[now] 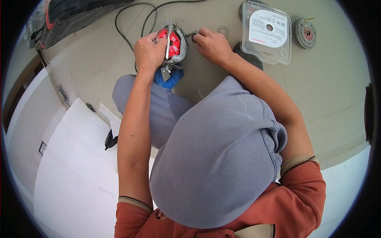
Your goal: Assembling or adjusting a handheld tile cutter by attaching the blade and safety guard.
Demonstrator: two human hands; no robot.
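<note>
A handheld stone cutter lies on the floor in front of me, with a red disc, a metal base plate standing on edge, and a blue body partly hidden by my knee. My left hand is closed on the cutter at its plate and the disc's left edge; its fingertips are partly hidden. Just right of the tool, my right hand pinches a small dark round piece, too small to name surely. Beyond that hand lies a flat grey metal piece with a ring end.
A clear plastic case with a round white label lies to the right, beside a stack of grey discs. My dark shoe is near it. A black cord loops behind the cutter. A dark bag sits far left; white sheeting lies lower left.
</note>
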